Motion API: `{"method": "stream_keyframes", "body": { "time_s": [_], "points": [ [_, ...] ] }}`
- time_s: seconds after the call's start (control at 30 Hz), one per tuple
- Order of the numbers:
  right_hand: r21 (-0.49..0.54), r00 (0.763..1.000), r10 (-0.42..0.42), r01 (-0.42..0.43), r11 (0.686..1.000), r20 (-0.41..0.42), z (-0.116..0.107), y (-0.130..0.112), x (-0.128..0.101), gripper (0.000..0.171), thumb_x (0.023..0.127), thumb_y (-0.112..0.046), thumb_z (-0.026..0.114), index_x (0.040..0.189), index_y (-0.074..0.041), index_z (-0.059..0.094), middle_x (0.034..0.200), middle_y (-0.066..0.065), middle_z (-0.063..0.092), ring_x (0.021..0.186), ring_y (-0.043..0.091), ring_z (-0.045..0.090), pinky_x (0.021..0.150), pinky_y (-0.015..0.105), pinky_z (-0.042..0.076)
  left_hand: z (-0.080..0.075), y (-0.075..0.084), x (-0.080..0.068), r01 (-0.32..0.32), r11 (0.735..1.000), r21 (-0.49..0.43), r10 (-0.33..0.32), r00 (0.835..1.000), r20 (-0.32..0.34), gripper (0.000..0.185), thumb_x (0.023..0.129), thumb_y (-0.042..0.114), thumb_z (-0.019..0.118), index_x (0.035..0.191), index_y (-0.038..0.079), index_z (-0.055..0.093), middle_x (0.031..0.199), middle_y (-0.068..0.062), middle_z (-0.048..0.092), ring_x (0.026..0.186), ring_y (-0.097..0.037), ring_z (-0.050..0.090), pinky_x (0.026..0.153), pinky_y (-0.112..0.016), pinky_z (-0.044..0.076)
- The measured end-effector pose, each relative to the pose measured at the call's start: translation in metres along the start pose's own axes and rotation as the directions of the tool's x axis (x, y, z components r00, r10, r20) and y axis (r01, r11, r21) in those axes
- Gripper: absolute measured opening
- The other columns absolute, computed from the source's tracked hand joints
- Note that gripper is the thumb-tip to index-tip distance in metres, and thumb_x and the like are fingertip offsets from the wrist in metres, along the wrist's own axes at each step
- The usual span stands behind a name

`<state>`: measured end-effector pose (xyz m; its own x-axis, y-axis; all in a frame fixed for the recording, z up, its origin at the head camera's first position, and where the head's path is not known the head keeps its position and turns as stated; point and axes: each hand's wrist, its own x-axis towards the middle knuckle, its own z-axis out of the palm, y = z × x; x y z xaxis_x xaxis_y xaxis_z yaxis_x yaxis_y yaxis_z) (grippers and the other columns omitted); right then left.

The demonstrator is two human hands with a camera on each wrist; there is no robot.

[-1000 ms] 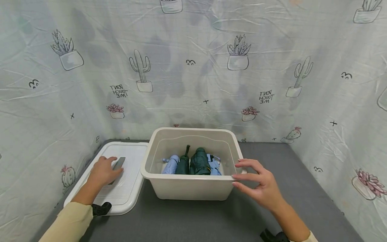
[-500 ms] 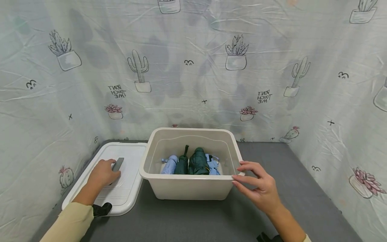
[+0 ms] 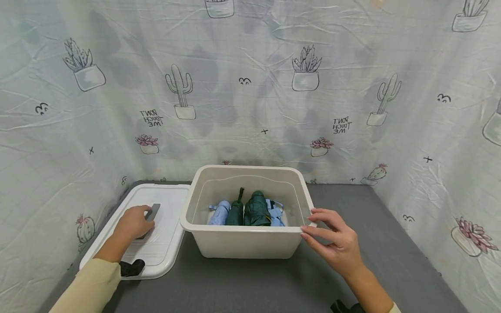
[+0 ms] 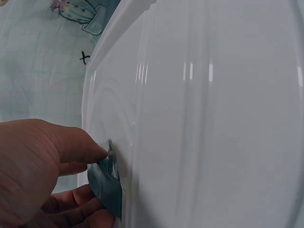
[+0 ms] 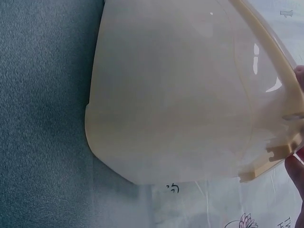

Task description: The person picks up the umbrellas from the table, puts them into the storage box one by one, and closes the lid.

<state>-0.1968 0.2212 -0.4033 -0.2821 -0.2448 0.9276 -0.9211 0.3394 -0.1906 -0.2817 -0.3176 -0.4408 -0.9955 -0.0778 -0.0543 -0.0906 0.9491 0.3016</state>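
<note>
A cream plastic bin [image 3: 242, 229] stands on the grey table, open at the top. Inside lie folded umbrellas: two dark green ones [image 3: 256, 211] in the middle and light blue ones [image 3: 220, 213] at either side. The bin's white lid [image 3: 168, 208] lies flat to its left. My left hand [image 3: 133, 224] rests on the lid, and in the left wrist view its thumb [image 4: 71, 145] and fingers pinch the lid's grey handle [image 4: 107, 183]. My right hand [image 3: 332, 243] touches the bin's near right corner with spread fingers, whose fingertips [image 5: 299, 76] meet the rim.
A cloth backdrop [image 3: 250, 87] printed with cacti closes in the table at the back and both sides. Bare grey table [image 3: 391, 234] shows to the right of the bin and in front of it. The lid reaches the table's left edge.
My left hand has slid slightly nearer along the lid handle. The right hand stays at the bin's corner. The bin and lid have not moved.
</note>
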Motion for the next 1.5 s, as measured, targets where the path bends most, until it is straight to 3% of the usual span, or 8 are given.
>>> {"method": "stream_keyframes", "body": {
  "time_s": [0.33, 0.53, 0.63, 0.93, 1.03, 1.17, 1.4, 1.5],
  "points": [
    [0.052, 0.999, -0.035, 0.036, 0.998, -0.018, -0.002, 0.001, 0.005, 0.017, 0.088, -0.017, 0.081, 0.089, 0.001, 0.081, 0.098, 0.023, 0.066, 0.114, 0.024, 0.067, 0.106, 0.025, 0.051, 0.002, 0.001, 0.001, 0.004, 1.0, -0.014, -0.005, 1.0, -0.02, 0.055, 0.084, 0.012, 0.072, 0.13, -0.013, 0.058, 0.131, -0.039, 0.057, 0.118, -0.055, 0.058, 0.094, -0.062, 0.053],
    [0.049, 0.999, -0.042, 0.043, 0.998, -0.022, -0.002, 0.002, 0.007, 0.017, 0.088, -0.017, 0.082, 0.088, 0.0, 0.081, 0.098, 0.02, 0.066, 0.112, 0.022, 0.069, 0.106, 0.025, 0.052, -0.002, -0.004, 0.004, -0.018, 0.999, -0.046, 0.018, 1.0, 0.002, 0.052, 0.084, 0.013, 0.073, 0.129, -0.011, 0.062, 0.115, -0.034, 0.067, 0.091, -0.037, 0.066, 0.075, -0.05, 0.056],
    [0.05, 0.999, -0.034, 0.035, 0.998, -0.018, -0.001, 0.003, 0.006, 0.018, 0.088, -0.018, 0.082, 0.089, 0.0, 0.081, 0.098, 0.02, 0.066, 0.111, 0.022, 0.069, 0.106, 0.025, 0.051, -0.004, -0.012, 0.007, -0.024, 0.997, -0.075, 0.026, 0.999, 0.025, 0.051, 0.085, 0.016, 0.075, 0.129, -0.008, 0.065, 0.108, -0.03, 0.069, 0.087, -0.032, 0.066, 0.071, -0.046, 0.056],
    [0.068, 1.0, 0.002, -0.001, 0.998, -0.015, -0.002, 0.006, 0.001, 0.018, 0.087, -0.018, 0.083, 0.089, -0.001, 0.082, 0.097, 0.024, 0.065, 0.111, 0.023, 0.069, 0.107, 0.024, 0.051, -0.001, -0.031, 0.015, -0.019, 0.979, -0.205, 0.043, 0.992, 0.115, 0.052, 0.092, 0.022, 0.074, 0.137, -0.001, 0.062, 0.133, -0.036, 0.058, 0.116, -0.048, 0.059, 0.088, -0.056, 0.055],
    [0.073, 1.0, 0.013, -0.012, 0.997, -0.012, -0.002, 0.006, 0.0, 0.018, 0.086, -0.019, 0.083, 0.09, -0.001, 0.082, 0.097, 0.023, 0.065, 0.111, 0.022, 0.069, 0.107, 0.023, 0.051, -0.002, -0.032, 0.015, -0.025, 0.972, -0.232, 0.058, 0.989, 0.136, 0.053, 0.093, 0.021, 0.074, 0.138, -0.002, 0.061, 0.136, -0.037, 0.056, 0.112, -0.043, 0.059, 0.089, -0.056, 0.054],
    [0.086, 1.0, 0.015, -0.014, 0.996, -0.012, -0.003, 0.007, 0.0, 0.017, 0.086, -0.017, 0.083, 0.09, 0.0, 0.082, 0.098, 0.024, 0.065, 0.112, 0.023, 0.069, 0.107, 0.024, 0.051, -0.005, -0.031, 0.014, -0.061, 0.968, -0.244, 0.098, 0.985, 0.144, 0.052, 0.093, 0.02, 0.074, 0.138, -0.001, 0.061, 0.136, -0.034, 0.058, 0.101, -0.032, 0.055, 0.082, -0.044, 0.053],
    [0.097, 1.0, 0.015, -0.013, 0.995, -0.012, -0.002, 0.006, 0.0, 0.016, 0.086, -0.015, 0.083, 0.091, 0.0, 0.081, 0.098, 0.024, 0.065, 0.113, 0.023, 0.068, 0.107, 0.025, 0.051, -0.009, -0.034, 0.014, -0.087, 0.956, -0.279, 0.135, 0.978, 0.159, 0.053, 0.093, 0.021, 0.075, 0.139, -0.001, 0.061, 0.106, -0.017, 0.063, 0.083, -0.023, 0.05, 0.063, -0.032, 0.043],
    [0.103, 1.0, 0.014, -0.013, 0.995, -0.014, -0.002, 0.006, 0.0, 0.015, 0.085, -0.014, 0.084, 0.091, 0.0, 0.081, 0.098, 0.024, 0.065, 0.113, 0.023, 0.068, 0.108, 0.025, 0.051, -0.014, -0.035, 0.013, -0.094, 0.952, -0.291, 0.145, 0.977, 0.159, 0.055, 0.094, 0.024, 0.074, 0.141, 0.001, 0.059, 0.108, -0.016, 0.062, 0.084, -0.023, 0.051, 0.063, -0.032, 0.045]
  ]
}}
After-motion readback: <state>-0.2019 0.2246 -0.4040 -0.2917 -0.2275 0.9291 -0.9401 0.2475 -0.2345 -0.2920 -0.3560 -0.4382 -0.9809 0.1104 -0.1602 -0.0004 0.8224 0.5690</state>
